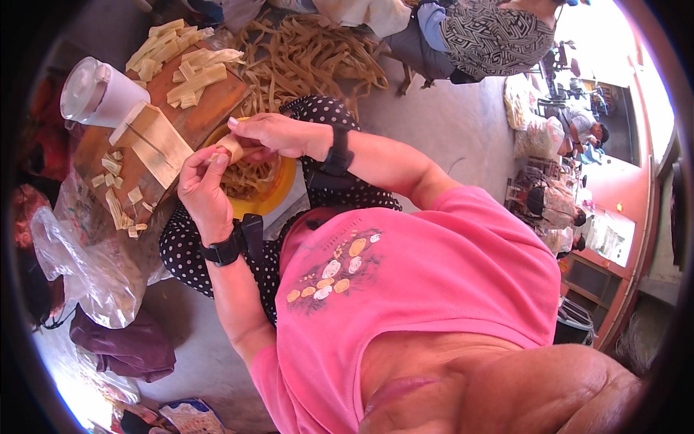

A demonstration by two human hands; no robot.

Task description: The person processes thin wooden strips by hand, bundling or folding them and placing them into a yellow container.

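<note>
My left hand (203,190) pinches a pale, flat plant-fibre strip (231,147) with thumb and fingertips. The strip is curled into a loop between both hands. My right hand (282,138) holds the strip's other side, its thumb raised. Below both hands stands a yellow basin (287,187) with tangled brownish strips (246,179) inside. To the left, an angled wooden block with a dark slot (165,154) rests on a wooden board (217,106). Small cut pieces (111,165) lie beside the block, and bundles of pale pieces (198,84) lie further back on the board.
A white lidded container (103,92) stands at the board's left edge. Clear plastic bags (92,260) and a purple cloth (122,344) lie at the lower left. A large heap of strips (314,59) covers the floor beyond the basin. A person in patterned clothing (496,40) sits nearby; others are further right.
</note>
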